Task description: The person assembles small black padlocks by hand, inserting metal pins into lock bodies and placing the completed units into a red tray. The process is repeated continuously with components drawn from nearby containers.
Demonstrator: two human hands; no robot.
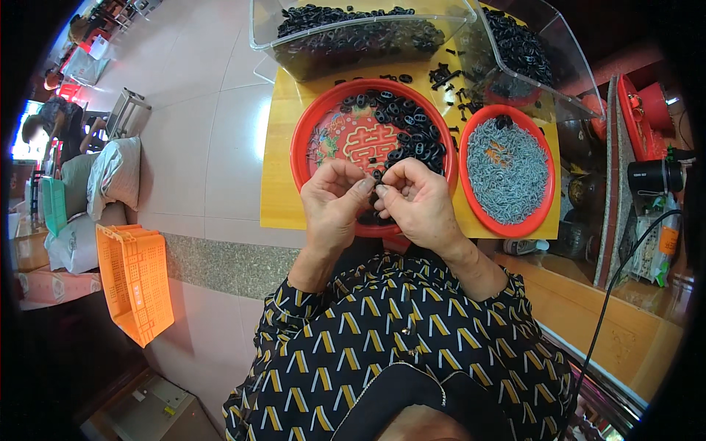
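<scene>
My left hand (331, 207) and my right hand (425, 209) meet over the near part of a round red tray (297, 143). Thumbs and forefingers of both are pinched together on a small black plastic piece (378, 176), mostly covered by the fingertips. Black oval pieces with holes (421, 140) lie heaped along the tray's right and far sides, and its patterned bottom shows on the left. Just right of it, an oval red tray (550, 165) holds a heap of small grey screws (507, 176), with a few black pieces at its far end.
Two clear plastic bins (368, 37) (518, 55) full of black pieces stand at the back of the yellow table (279, 198). Loose black bits (443, 76) lie between them. An orange crate (136, 279) and stuffed sacks (114, 176) sit at left; a person (62, 125) is farther off.
</scene>
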